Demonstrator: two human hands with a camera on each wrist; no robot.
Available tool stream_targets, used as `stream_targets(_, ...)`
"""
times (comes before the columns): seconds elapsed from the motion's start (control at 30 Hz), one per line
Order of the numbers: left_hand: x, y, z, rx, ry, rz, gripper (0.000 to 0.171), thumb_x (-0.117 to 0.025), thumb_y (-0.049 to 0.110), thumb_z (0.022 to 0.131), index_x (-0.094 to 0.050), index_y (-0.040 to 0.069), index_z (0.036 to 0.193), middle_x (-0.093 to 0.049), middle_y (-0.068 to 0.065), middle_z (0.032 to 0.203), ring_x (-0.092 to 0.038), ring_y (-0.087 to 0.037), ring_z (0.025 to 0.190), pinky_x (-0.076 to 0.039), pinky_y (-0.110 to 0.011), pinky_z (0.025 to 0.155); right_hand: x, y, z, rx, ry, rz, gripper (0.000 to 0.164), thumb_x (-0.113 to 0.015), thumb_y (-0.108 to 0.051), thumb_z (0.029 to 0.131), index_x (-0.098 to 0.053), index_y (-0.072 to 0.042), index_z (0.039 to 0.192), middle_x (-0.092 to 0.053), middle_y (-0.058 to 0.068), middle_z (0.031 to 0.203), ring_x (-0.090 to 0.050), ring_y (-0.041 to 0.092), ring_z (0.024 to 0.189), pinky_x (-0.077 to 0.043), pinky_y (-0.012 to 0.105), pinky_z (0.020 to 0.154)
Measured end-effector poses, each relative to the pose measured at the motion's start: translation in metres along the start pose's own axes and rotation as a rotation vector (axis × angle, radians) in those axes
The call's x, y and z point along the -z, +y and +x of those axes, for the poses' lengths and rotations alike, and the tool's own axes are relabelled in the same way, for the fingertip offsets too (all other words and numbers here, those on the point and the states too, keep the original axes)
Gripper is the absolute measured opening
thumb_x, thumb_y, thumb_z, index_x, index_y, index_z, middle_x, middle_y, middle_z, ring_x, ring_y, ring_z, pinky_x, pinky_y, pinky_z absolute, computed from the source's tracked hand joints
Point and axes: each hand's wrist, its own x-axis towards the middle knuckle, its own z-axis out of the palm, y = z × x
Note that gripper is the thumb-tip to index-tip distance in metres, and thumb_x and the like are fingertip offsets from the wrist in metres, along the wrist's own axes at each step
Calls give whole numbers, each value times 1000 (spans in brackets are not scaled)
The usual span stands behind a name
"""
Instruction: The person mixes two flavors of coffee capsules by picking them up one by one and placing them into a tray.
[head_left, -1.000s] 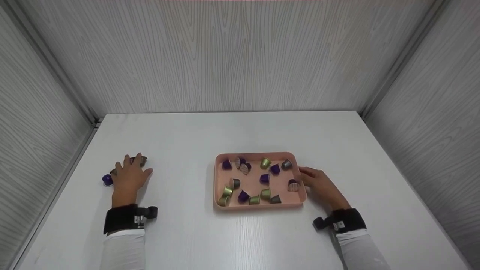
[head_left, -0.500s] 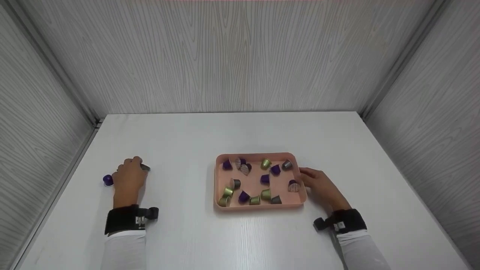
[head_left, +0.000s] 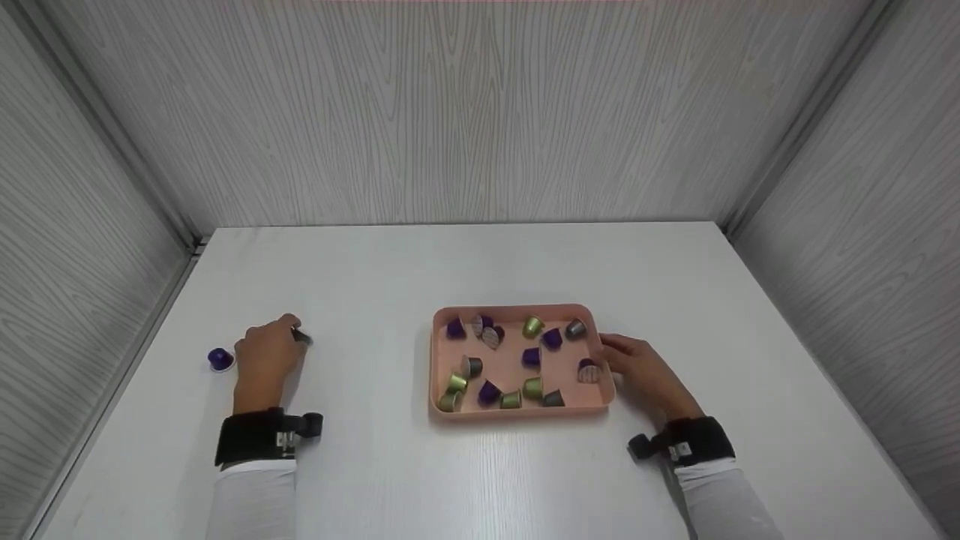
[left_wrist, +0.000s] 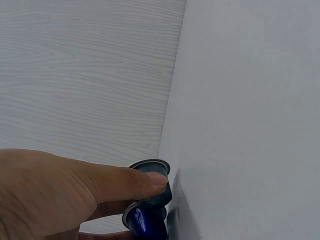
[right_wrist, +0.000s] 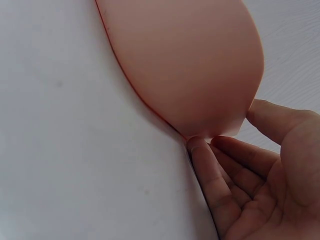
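Observation:
My left hand point(head_left: 268, 352) is low over the table at the left, fingers curled. It grips a dark grey coffee capsule point(head_left: 301, 336), which pokes out beside the thumb. In the left wrist view the thumb presses on this dark capsule point(left_wrist: 158, 196), and a shiny blue capsule point(left_wrist: 145, 222) sits against it by the fingers. Another blue-purple capsule point(head_left: 220, 359) stands on the table just left of the hand. My right hand point(head_left: 637, 369) holds the right end of a shallow pink tray point(head_left: 607, 397), thumb at the rim and fingertips at its lower edge point(right_wrist: 185, 135).
Inside the tray lie several capsules, among them a green one point(head_left: 532, 326), a purple one point(head_left: 489, 393) and a grey one point(head_left: 575, 328), some on their sides. The white table point(head_left: 360, 450) meets a wood-grain panel point(head_left: 465, 112) at the back.
My left hand's spread fingers have closed round the dark capsules and drawn slightly right, uncovering the blue-purple capsule at its left. The right hand and tray have stayed in place.

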Motion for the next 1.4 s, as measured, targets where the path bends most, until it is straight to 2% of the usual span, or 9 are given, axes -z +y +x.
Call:
stream_targets(0.17,0,3,-2,-75,103,-14,31,-64,5,90,-61,-7,118,-65,-30,108,-59,-53,96,-46,-60,79,0,-1,0,-16,-5,6,63,-58,-58,91,-53,-21,142,-55,2,139,-49,24,127,-34,51,110)
stream_targets(0.27,2,7,-1,-97,123,-34,33,-64,4,88,-59,-10,118,-64,-32,107,-59,-51,96,-46,-58,82,1,0,1,-22,-7,-13,65,-57,-60,91,-52,-21,143,-53,2,140,-48,25,129,-33,52,110)
stream_targets(0.5,9,31,-4,-75,68,-131,38,-60,3,92,-54,-9,128,-58,-32,119,-56,-48,110,-47,-57,91,1,1,2,-30,-8,-14,65,-58,-62,90,-53,-23,142,-52,2,142,-46,25,131,-32,53,111)
stream_targets(0.73,4,54,-5,-157,50,-178,39,-61,4,93,-54,-8,129,-59,-29,121,-56,-45,112,-47,-55,94,1,-2,1,-29,-9,-21,65,-58,-61,90,-52,-22,142,-52,3,142,-46,26,131,-32,54,111)
stream_targets(1.0,-3,84,-9,-232,45,-209,38,-64,6,93,-56,-6,127,-64,-23,116,-62,-38,106,-51,-49,89,0,1,1,-2,-6,-2,63,-59,-57,91,-53,-20,142,-54,3,140,-48,26,129,-32,54,110)
stream_targets(1.27,-16,114,-14,-254,-13,-204,41,-66,15,95,-56,-1,131,-65,-17,118,-62,-31,108,-51,-45,91,0,4,3,20,-7,28,63,-59,-55,93,-53,-16,142,-57,6,136,-53,25,123,-36,50,107)
stream_targets(1.4,-24,125,-16,-294,-24,-188,42,-66,19,95,-56,0,131,-65,-15,118,-62,-30,108,-51,-45,92,0,5,4,25,-3,18,62,-59,-55,93,-54,-17,141,-57,5,136,-54,26,122,-38,50,106)
